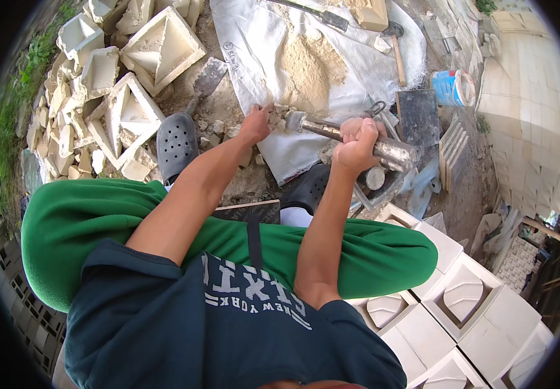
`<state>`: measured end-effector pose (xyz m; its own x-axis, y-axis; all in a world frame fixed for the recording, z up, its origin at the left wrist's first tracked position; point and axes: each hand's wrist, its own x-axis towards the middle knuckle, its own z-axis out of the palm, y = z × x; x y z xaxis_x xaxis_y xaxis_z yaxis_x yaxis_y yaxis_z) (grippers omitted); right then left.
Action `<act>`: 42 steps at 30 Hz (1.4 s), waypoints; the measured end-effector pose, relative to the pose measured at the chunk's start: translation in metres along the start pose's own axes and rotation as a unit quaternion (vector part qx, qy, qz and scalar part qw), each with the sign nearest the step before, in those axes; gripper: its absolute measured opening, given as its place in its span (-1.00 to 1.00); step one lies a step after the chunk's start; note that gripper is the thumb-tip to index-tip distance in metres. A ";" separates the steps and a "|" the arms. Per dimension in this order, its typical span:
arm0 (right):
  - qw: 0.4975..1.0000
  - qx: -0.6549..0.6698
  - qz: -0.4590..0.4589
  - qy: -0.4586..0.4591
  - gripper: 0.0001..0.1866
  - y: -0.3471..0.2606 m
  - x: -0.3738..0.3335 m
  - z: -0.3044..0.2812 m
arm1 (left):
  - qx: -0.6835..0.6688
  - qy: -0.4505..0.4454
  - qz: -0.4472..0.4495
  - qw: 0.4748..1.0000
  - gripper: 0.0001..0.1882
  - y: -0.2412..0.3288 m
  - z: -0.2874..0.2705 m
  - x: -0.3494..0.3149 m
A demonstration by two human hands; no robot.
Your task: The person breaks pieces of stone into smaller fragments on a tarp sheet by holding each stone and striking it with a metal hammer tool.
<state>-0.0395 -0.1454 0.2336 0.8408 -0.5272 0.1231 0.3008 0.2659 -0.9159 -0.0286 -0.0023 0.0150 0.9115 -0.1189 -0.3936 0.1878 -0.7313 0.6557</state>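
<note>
My right hand point(356, 144) is wrapped round a long, worn metal tube-like tool point(393, 154) crusted with pale material. The tool slants across the edge of a white woven sheet point(247, 61), its narrower end toward the left. My left hand point(256, 124) is at the sheet's left edge, beside small pale rubble point(218, 128), its finger and thumb apart with nothing visible between them. A heap of sandy powder point(309, 68) lies on the sheet just beyond both hands.
Broken cream moulded blocks point(160, 48) pile up at the left, near a flat trowel point(210, 76). A wooden-handled hammer point(399, 61), a blue and white bucket point(452, 87) and a dark board point(417, 117) are on the right. Cream recessed blocks point(465, 292) stand at lower right.
</note>
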 end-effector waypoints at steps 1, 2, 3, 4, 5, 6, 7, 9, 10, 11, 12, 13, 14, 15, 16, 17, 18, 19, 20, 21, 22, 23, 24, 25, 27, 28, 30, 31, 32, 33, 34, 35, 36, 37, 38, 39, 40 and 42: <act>1.000 0.001 -0.019 -0.005 -0.74 -0.012 -0.001 0.004 | -0.008 0.007 0.008 1.000 -0.28 -0.001 -0.001 0.004; 0.999 -0.006 -0.034 -0.013 -0.73 -0.029 -0.004 0.011 | -0.016 0.008 0.015 1.000 -0.28 -0.002 0.001 0.000; 0.999 -0.005 -0.033 -0.012 -0.73 -0.033 -0.007 0.012 | -0.015 0.006 0.014 1.000 -0.28 -0.004 0.001 0.002; 0.999 0.006 -0.035 -0.041 -0.74 -0.036 -0.010 0.012 | -0.020 0.000 0.009 1.000 -0.29 -0.007 0.001 0.003; 0.997 0.016 -0.038 -0.070 -0.74 -0.038 -0.012 0.012 | -0.026 -0.006 0.005 1.000 -0.29 -0.008 0.001 0.003; 0.998 -0.034 -0.025 -0.056 -0.77 -0.033 -0.019 0.012 | -0.025 -0.010 0.009 1.000 -0.29 -0.005 0.001 0.002; 0.997 -0.050 -0.013 -0.049 -0.80 -0.012 -0.023 0.005 | -0.026 -0.012 0.007 1.000 -0.30 -0.002 0.001 0.002; 0.994 -0.100 -0.041 -0.024 -0.74 0.026 -0.027 0.005 | -0.025 -0.011 0.011 1.000 -0.30 0.001 0.001 0.004; 0.994 -0.098 -0.046 -0.022 -0.74 0.028 -0.022 0.002 | -0.018 0.001 0.014 1.000 -0.32 -0.001 0.002 0.006; 0.996 -0.083 -0.012 -0.027 -0.74 0.024 -0.019 0.007 | -0.014 0.013 0.012 1.000 -0.33 -0.007 0.004 0.005; 0.997 -0.068 0.021 -0.031 -0.73 0.022 -0.017 0.009 | -0.013 0.014 0.011 1.000 -0.33 -0.012 0.008 0.004; 0.997 -0.067 0.022 -0.032 -0.73 0.017 -0.018 0.005 | -0.010 0.024 0.014 1.000 -0.36 -0.017 0.012 0.003; 0.998 -0.050 0.015 -0.039 -0.78 0.010 -0.019 -0.001 | -0.006 0.035 0.019 0.999 -0.39 -0.021 0.012 0.005; 0.998 -0.032 0.011 -0.047 -0.82 -0.001 -0.022 0.000 | -0.006 0.037 0.014 0.999 -0.39 -0.024 0.010 0.008; 0.998 -0.010 -0.014 -0.066 -0.81 -0.012 -0.020 0.003 | -0.037 0.047 0.010 0.998 -0.40 -0.025 0.008 0.013; 0.996 0.005 -0.037 -0.080 -0.80 -0.036 -0.021 0.013 | -0.070 0.050 0.005 0.996 -0.39 -0.024 0.012 0.007; 0.997 -0.001 -0.035 -0.073 -0.78 -0.048 -0.018 0.015 | -0.083 0.058 0.003 0.995 -0.45 -0.015 0.005 0.004; 0.997 -0.002 -0.035 -0.070 -0.78 -0.046 -0.018 0.015 | -0.083 0.055 0.004 0.995 -0.45 -0.015 0.007 0.004; 0.997 -0.020 -0.039 -0.066 -0.73 -0.046 -0.019 0.018 | -0.086 0.055 -0.004 0.995 -0.47 -0.015 0.005 0.004; 0.997 -0.038 -0.045 -0.059 -0.69 -0.044 -0.020 0.021 | -0.089 0.054 -0.010 0.995 -0.48 -0.014 0.005 0.005; 0.997 -0.042 -0.041 -0.042 -0.71 -0.023 -0.022 0.018 | -0.089 0.053 -0.008 0.995 -0.48 -0.014 0.003 0.006; 0.995 -0.082 -0.038 -0.042 -0.75 0.016 -0.023 -0.001 | -0.077 0.060 -0.003 0.995 -0.49 -0.012 0.003 0.007; 0.995 -0.079 -0.045 -0.029 -0.77 0.039 -0.026 -0.006 | -0.064 0.068 -0.001 0.996 -0.49 -0.011 0.004 0.007; 0.995 -0.077 -0.047 -0.032 -0.77 0.041 -0.021 -0.003 | -0.064 0.073 0.000 0.995 -0.49 -0.011 0.001 0.008; 0.999 -0.046 0.003 0.012 -0.76 0.037 -0.013 0.003 | -0.067 0.067 -0.038 0.995 -0.47 -0.010 0.001 0.005; 0.999 -0.025 0.018 0.020 -0.73 0.031 -0.008 0.001 | -0.067 0.068 -0.036 0.995 -0.47 -0.009 0.002 0.005; 1.000 -0.005 0.009 0.019 -0.75 0.017 -0.006 -0.003 | -0.071 0.054 -0.040 0.995 -0.46 -0.012 0.004 0.002; 1.000 0.012 0.000 0.019 -0.77 0.010 -0.006 -0.006 | -0.071 0.055 -0.042 0.995 -0.46 -0.014 0.004 0.002; 1.000 0.014 -0.016 0.013 -0.77 -0.001 -0.006 -0.008 | -0.065 0.073 -0.031 0.995 -0.46 -0.014 0.006 0.001; 0.999 0.016 -0.033 0.006 -0.76 -0.012 -0.006 -0.006 | -0.059 0.092 -0.020 0.994 -0.46 -0.016 0.007 0.000; 0.999 0.027 -0.031 -0.008 -0.74 -0.022 -0.006 -0.005 | -0.059 0.092 -0.023 0.994 -0.46 -0.018 0.008 0.000; 0.999 0.027 -0.030 -0.007 -0.74 -0.021 -0.006 -0.005 | -0.064 0.109 -0.015 0.992 -0.44 -0.018 0.008 0.001; 0.999 0.027 -0.025 -0.011 -0.75 -0.020 -0.007 -0.005 | -0.069 0.126 -0.007 0.990 -0.42 -0.018 0.008 0.002; 0.999 0.028 -0.019 -0.016 -0.75 -0.019 -0.009 -0.005 | -0.068 0.124 -0.007 0.990 -0.42 -0.019 0.007 0.003; 0.999 -0.032 -0.025 0.010 -0.77 -0.007 -0.014 -0.002 | -0.070 0.106 -0.022 0.992 -0.41 -0.014 0.003 0.005; 0.999 -0.029 -0.015 0.023 -0.73 0.021 -0.015 -0.006 | -0.073 0.087 -0.035 0.993 -0.40 -0.007 0.001 0.004; 0.999 -0.032 -0.004 0.027 -0.74 0.040 -0.018 -0.007 | -0.071 0.084 -0.032 0.993 -0.40 -0.006 0.000 0.002; 0.999 -0.031 0.005 0.031 -0.74 0.049 -0.015 -0.003 | -0.018 0.091 -0.006 0.996 -0.41 -0.009 -0.005 0.002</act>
<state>-0.0389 -0.1269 0.1857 0.8134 -0.5746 0.0909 0.2624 0.2231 -0.9388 -0.0269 0.0073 0.0111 0.9600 0.0160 -0.2796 0.2088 -0.7063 0.6764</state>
